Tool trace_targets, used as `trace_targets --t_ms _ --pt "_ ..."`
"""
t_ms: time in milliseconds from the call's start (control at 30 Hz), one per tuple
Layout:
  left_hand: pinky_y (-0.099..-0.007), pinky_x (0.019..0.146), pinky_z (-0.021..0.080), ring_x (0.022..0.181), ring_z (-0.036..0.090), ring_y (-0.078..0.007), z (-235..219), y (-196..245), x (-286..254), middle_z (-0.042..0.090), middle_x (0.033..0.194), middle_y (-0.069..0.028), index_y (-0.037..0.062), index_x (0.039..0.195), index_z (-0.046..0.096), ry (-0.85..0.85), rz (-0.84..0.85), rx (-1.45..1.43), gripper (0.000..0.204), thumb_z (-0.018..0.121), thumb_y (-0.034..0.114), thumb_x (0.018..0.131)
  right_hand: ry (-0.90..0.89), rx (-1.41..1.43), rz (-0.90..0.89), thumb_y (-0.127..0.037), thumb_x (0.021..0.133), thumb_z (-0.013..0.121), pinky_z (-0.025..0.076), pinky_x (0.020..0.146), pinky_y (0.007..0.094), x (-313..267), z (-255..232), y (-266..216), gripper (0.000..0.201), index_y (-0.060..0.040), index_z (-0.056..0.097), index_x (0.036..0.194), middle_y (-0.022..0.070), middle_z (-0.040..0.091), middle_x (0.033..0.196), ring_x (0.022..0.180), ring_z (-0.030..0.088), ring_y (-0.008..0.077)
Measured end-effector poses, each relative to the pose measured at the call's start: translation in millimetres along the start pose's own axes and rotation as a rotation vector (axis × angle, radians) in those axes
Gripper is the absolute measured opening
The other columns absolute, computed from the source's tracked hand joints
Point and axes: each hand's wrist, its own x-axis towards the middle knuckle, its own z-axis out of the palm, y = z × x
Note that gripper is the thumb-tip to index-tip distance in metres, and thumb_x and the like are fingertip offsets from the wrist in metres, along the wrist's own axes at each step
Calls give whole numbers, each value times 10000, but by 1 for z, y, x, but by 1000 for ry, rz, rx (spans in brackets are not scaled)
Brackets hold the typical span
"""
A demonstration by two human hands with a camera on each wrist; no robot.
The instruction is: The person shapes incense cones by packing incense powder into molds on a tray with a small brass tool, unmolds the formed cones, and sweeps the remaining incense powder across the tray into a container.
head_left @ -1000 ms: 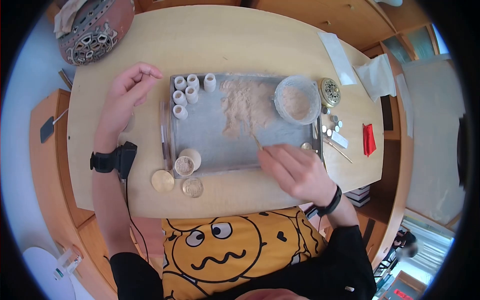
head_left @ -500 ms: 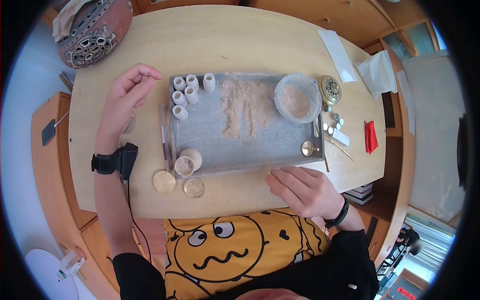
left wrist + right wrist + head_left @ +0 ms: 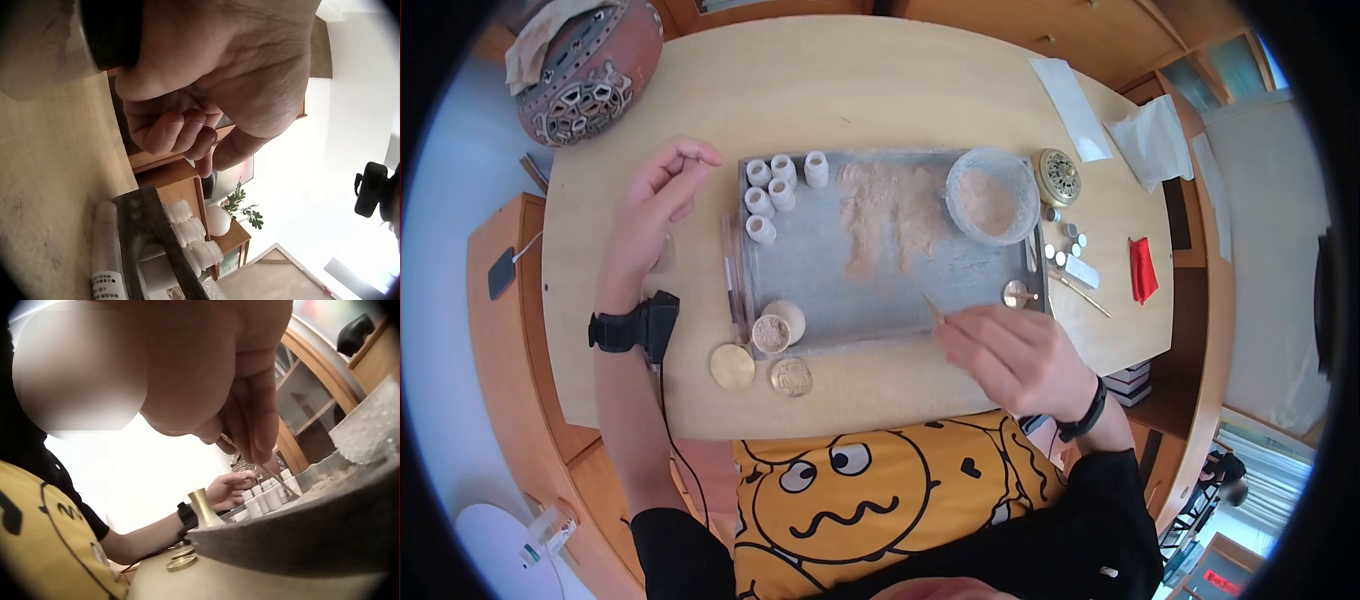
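Note:
In the head view the right hand (image 3: 1015,360) pinches a thin, brass-coloured tool (image 3: 933,306) over the near part of the grey tray (image 3: 850,325). The tool's tip is close to beige powder (image 3: 865,220), which lies in two uneven strips with a bare channel between them. The right wrist view shows the tool (image 3: 275,477) under the right fingers, slanting towards the tray. Left of the tray, the left hand (image 3: 662,205) is raised with loosely curled fingers and holds nothing. The left wrist view shows this hand (image 3: 219,81) near several white bottles (image 3: 190,231).
Several white bottles (image 3: 783,193) stand in the tray's back left corner, with a powder bowl (image 3: 992,197) at back right. A brass container (image 3: 771,333) is at front left, near brass discs (image 3: 732,367). A pierced brass lid (image 3: 1059,178) and red cloth (image 3: 1142,270) lie right.
The right hand drew back from the powder towards the tray's near edge, then rose slightly forward with the tool. The bare channel between the strips shows more clearly. The left hand has barely moved.

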Motion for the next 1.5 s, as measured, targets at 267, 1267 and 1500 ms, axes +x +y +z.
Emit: trace_targets --t_ms 267,1267,1500 --pt "-196 518 230 578 313 -3 0 -2 0 440 752 75 32 1098 627 -44 -10 -1 136 548 98 1009 -14 -23 31 -55 739 679 557 615 297 0 17 4 283 19 634 1008 74 625 903 786 656 198" --pt "-194 525 235 593 316 5 2 0 -1 463 749 79 35 1083 648 17 -4 13 145 564 116 996 -54 30 45 -52 764 699 584 649 300 -16 -8 -5 268 22 652 1017 86 659 933 830 677 218" --pt "-194 522 235 585 317 -1 2 2 0 445 750 77 33 1092 637 -5 5 28 140 554 108 1007 -49 -73 15 -60 757 700 565 594 294 -20 9 3 264 17 642 1003 79 643 929 818 670 199"
